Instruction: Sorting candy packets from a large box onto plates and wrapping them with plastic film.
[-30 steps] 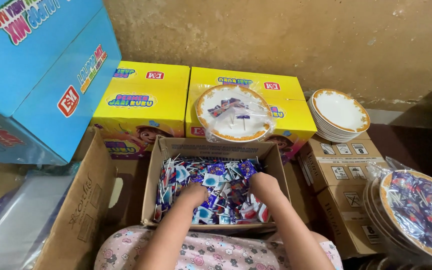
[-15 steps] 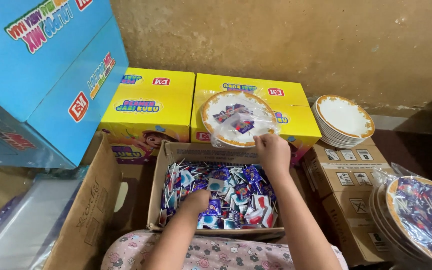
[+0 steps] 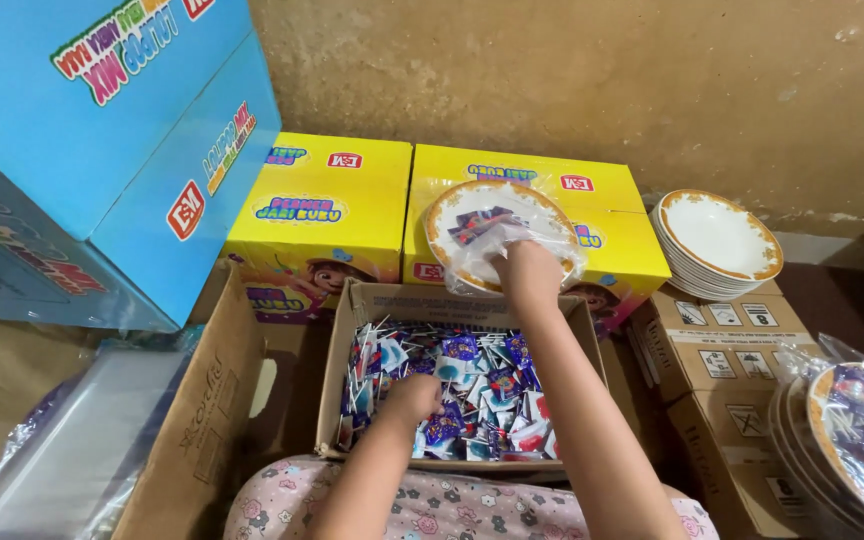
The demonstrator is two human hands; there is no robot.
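Wrapped plate point(image 3: 482, 225) at upper centre was pinched by the right hand point(image 3: 524, 268). Left hand point(image 3: 414, 392) lay curled among sweets point(image 3: 472, 385) in the carton point(image 3: 352, 340); its grip could not be told.

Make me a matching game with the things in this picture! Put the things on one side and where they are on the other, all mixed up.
Things:
1. right hand
2. left hand
3. empty plate stack
4. big blue box

Places:
A. down in the cardboard box of wrapped candies
B. upper left, beside the yellow boxes
C. on the plastic-wrapped plate holding candies
D. on the brown cartons at the right

Pairs: 1-C, 2-A, 3-D, 4-B
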